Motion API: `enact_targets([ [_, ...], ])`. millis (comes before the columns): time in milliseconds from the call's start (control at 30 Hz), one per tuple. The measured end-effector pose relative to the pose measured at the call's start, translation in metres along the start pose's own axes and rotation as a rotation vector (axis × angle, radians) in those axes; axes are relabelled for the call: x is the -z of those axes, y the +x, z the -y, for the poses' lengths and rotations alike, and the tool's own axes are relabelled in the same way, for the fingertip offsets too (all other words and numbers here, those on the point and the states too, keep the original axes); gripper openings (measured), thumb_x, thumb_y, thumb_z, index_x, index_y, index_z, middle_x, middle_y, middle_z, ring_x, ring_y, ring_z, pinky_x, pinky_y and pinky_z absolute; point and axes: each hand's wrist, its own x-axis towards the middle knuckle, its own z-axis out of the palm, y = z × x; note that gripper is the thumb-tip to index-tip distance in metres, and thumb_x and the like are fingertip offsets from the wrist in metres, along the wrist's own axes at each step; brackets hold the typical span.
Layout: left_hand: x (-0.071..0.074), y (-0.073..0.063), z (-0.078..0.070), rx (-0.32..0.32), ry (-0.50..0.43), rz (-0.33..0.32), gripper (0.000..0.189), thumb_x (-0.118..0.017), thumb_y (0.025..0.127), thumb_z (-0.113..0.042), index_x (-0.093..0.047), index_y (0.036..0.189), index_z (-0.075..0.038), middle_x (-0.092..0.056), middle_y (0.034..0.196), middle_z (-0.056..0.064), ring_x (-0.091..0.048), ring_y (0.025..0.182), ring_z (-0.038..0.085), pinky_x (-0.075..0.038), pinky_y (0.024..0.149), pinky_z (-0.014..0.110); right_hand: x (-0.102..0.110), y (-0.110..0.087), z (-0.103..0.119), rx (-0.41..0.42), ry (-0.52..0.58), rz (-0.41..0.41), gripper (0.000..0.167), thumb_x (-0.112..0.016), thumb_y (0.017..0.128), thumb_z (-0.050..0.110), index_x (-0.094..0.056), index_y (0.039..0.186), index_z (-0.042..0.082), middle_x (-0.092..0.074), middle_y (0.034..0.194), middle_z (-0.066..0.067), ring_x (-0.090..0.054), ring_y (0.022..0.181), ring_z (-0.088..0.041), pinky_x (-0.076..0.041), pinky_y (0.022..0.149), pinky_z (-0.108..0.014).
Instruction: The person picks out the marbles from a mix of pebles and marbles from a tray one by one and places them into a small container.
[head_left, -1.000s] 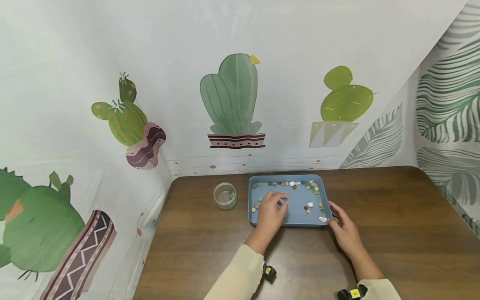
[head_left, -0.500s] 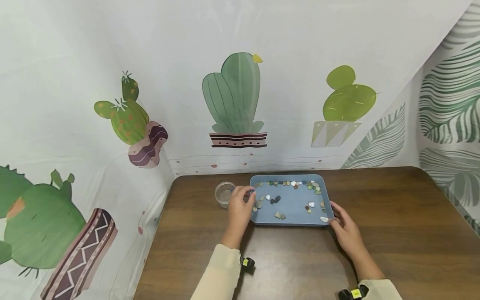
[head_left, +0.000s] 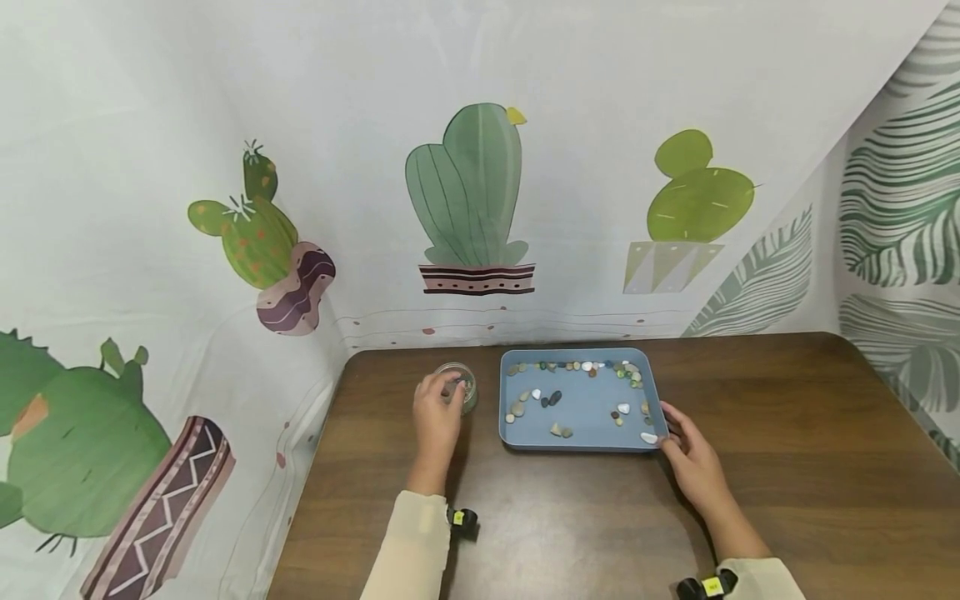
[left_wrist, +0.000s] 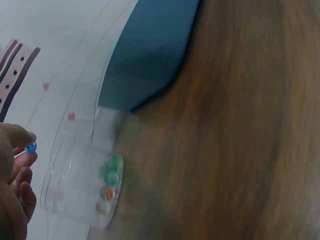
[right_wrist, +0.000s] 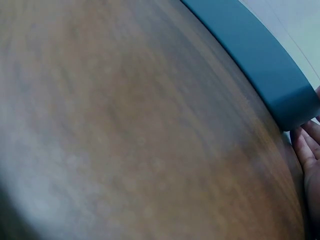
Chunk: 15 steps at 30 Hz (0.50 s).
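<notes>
My left hand (head_left: pixel 437 421) is over the mouth of a clear round jar (head_left: pixel 470 397), pinching a small blue glass marble (left_wrist: pixel 31 148) between thumb and fingertip. In the left wrist view the jar (left_wrist: pixel 75 180) holds several small glassy pieces, green and orange among them, at its bottom. To the right lies a blue rectangular tray (head_left: pixel 588 417) with pebbles along its edges and in loose groups. My right hand (head_left: pixel 693 460) grips the tray's near right corner, thumb at the rim and fingers along the outside. The right wrist view shows its fingertips (right_wrist: pixel 302 145) against the tray's corner.
A brown wooden table (head_left: pixel 570 517) carries the jar and tray. Behind it hangs a white cloth (head_left: pixel 585 208) printed with cacti. Inside the tray, dark pebbles (head_left: pixel 555 397) lie left of the middle and a white pebble (head_left: pixel 623 408) toward the right.
My left hand has moved left, from above the tray to the jar. Dark and tan pebbles it covered in the tray now show. My right hand stays at the tray's corner.
</notes>
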Motion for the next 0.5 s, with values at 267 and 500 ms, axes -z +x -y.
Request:
enact_targets([
  [267, 0.007, 0.002, 0.021, 0.024, 0.042, -0.037, 0.015, -0.078, 0.086, -0.008, -0.076, 0.100, -0.005, -0.072, 0.099, 0.013, -0.062, 0.083, 0.026, -0.053, 0.071, 0.036, 0.002, -0.004, 0.017, -0.002, 0.030, 0.003, 0.055, -0.052, 0.094, -0.011, -0.043, 0.148, -0.006, -0.051, 0.142, -0.035, -0.047, 0.113, 0.018, -0.040, 0.090, 0.003],
  [500, 0.010, 0.000, 0.031, 0.045, 0.032, -0.004, 0.016, -0.077, 0.087, -0.008, -0.075, 0.103, -0.002, -0.070, 0.100, 0.014, -0.063, 0.086, 0.028, -0.055, 0.073, 0.038, 0.002, -0.003, 0.012, 0.005, 0.026, 0.004, 0.055, -0.052, 0.095, -0.009, -0.043, 0.149, -0.004, -0.051, 0.142, -0.036, -0.045, 0.113, 0.019, -0.039, 0.089, 0.004],
])
